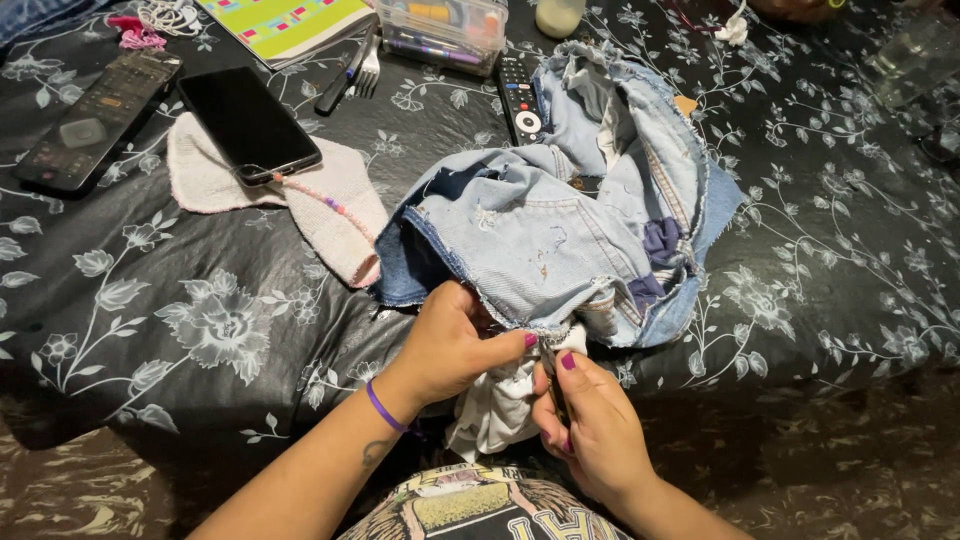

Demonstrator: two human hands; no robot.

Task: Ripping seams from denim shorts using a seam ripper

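Both hands, left (455, 340) and right (590, 425), pinch closed, fingertips together.

Even overhead indoor light, mild sheen on the glossy floral tablecloth (200, 330), deep shadow under its near edge, sharp centre, slight wide-angle stretch at corners

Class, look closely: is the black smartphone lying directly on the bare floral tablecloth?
No. The smartphone lies on a pink knitted piece spread over the tablecloth.
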